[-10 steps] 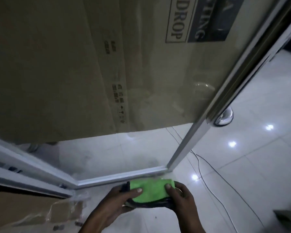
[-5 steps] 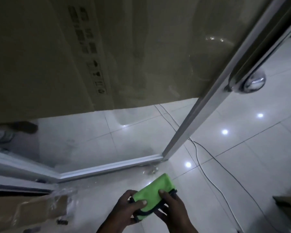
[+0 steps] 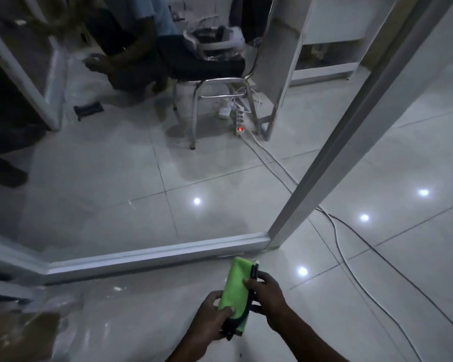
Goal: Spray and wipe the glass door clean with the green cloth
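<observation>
The green cloth, folded into a narrow strip with a dark edge, is held between both hands low in the head view. My left hand pinches its lower end. My right hand grips its right edge. The glass door stands just beyond, with a white bottom rail and a white upright frame on its right. No spray bottle is in view.
Through the glass a metal chair carries a seated person's legs, with a power strip beside it. Cables cross the tiled floor on the right. Plastic-wrapped cardboard lies at lower left.
The cardboard box that filled the glass is gone from view, and the room behind shows. The cloth has turned from flat and wide to a narrow upright strip between my hands.
</observation>
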`<act>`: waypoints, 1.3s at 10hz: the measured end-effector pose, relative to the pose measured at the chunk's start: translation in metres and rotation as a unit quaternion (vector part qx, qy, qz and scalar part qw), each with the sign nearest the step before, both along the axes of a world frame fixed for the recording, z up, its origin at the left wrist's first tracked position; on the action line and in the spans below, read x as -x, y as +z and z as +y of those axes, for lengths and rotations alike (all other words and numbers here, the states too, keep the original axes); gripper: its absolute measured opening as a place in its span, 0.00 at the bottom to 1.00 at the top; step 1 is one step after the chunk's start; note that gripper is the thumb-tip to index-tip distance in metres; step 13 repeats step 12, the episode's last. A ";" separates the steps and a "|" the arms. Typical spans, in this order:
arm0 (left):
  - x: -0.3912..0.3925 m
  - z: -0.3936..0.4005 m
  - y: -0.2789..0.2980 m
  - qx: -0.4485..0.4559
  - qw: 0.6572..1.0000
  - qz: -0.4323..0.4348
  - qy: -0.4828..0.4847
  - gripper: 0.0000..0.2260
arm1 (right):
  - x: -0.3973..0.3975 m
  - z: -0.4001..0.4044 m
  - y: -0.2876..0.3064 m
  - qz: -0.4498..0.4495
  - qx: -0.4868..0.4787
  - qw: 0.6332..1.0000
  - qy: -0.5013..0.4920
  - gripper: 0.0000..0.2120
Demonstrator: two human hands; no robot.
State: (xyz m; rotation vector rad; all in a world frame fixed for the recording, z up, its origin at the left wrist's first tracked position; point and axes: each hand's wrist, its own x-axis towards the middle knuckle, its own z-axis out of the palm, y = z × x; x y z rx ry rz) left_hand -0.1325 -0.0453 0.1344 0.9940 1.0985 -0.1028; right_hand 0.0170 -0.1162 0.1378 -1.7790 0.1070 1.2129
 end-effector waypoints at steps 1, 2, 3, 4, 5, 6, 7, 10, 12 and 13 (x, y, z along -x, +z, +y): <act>-0.015 0.004 -0.074 -0.023 1.000 0.013 0.011 0.20 | -0.016 0.019 -0.076 -0.022 0.012 0.999 0.024 0.15; -0.031 0.011 -0.146 -0.031 0.999 0.010 0.036 0.24 | -0.030 0.037 -0.138 -0.065 0.026 0.996 0.047 0.17; -0.043 0.014 -0.198 -0.052 0.998 0.001 0.035 0.25 | -0.037 0.045 -0.180 -0.125 0.045 0.988 0.077 0.12; -0.055 0.015 -0.224 -0.080 0.997 -0.013 0.016 0.25 | -0.038 0.049 -0.209 -0.198 0.061 0.972 0.107 0.11; -0.063 0.014 -0.235 -0.090 0.996 -0.001 -0.009 0.18 | -0.033 0.049 -0.226 -0.232 0.071 0.954 0.176 0.16; -0.070 0.009 -0.239 -0.040 0.999 -0.025 0.009 0.10 | -0.031 0.052 -0.233 -0.259 0.091 0.923 0.269 0.19; -0.074 0.006 -0.238 -0.014 0.999 -0.030 0.038 0.06 | -0.030 0.052 -0.238 -0.268 0.121 0.889 0.351 0.21; -0.069 0.011 -0.237 -0.044 0.999 0.000 0.028 0.09 | -0.030 0.043 -0.227 -0.312 0.112 0.861 0.384 0.26; -0.015 0.026 -0.174 -0.097 0.992 0.085 -0.016 0.19 | -0.010 0.019 -0.128 -0.329 0.109 0.862 0.371 0.22; -0.015 0.026 -0.174 -0.097 0.992 0.085 -0.016 0.19 | -0.010 0.019 -0.128 -0.329 0.109 0.862 0.371 0.22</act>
